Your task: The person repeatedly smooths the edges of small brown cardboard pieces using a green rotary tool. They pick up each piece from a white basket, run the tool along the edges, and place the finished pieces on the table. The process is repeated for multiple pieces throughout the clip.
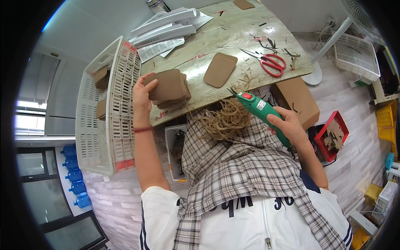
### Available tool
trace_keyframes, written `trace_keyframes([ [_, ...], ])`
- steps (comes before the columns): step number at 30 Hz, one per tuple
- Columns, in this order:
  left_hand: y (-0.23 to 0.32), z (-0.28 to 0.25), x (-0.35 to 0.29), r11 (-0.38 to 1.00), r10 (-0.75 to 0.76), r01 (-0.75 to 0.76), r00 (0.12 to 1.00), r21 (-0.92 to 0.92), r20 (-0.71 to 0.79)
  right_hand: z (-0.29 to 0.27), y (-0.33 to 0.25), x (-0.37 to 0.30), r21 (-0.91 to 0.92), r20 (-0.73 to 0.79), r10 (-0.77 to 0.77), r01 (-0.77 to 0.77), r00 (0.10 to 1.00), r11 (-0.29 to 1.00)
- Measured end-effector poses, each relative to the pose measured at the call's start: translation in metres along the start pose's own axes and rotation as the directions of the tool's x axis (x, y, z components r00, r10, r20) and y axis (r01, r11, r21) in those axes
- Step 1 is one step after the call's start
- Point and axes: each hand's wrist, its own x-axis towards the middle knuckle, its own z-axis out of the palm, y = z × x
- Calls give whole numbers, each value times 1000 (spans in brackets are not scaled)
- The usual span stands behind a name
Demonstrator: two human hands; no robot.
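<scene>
At the table's near left edge, my left hand [143, 95] pinches the left edge of a flat brown piece with rounded corners [166, 84], its thumb on top. That piece lies over a stack of similar brown pieces [183, 92]. My right hand [289, 125] is wrapped round a green cordless electric cutter [261, 108] with a red button, its tip pointing up and left toward the table edge. A tangle of thin brown trimmings [225, 120] rests on the checked apron [225, 166] in my lap. A small pile of brown pieces [219, 71] lies further right on the table.
Red-handled scissors [273, 65] and dark scraps lie on the worn table [200, 62]; papers [166, 31] are at its far left. A white slatted crate [112, 112] stands left. Right are a cardboard box [298, 102], a red tray of brown pieces [345, 121] and a fan [333, 39].
</scene>
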Motion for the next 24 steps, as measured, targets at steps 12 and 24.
trace_keyframes([
  [12, -98, 188, 1, 162, 456, -384, 846, 909, 276, -23, 15, -12, -3, -170, 16, -17, 985, 1000],
  [24, -111, 194, 9, 539, 381, -213, 925, 815, -10, -21, 27, -4, -25, -212, -7, 2, 977, 1000],
])
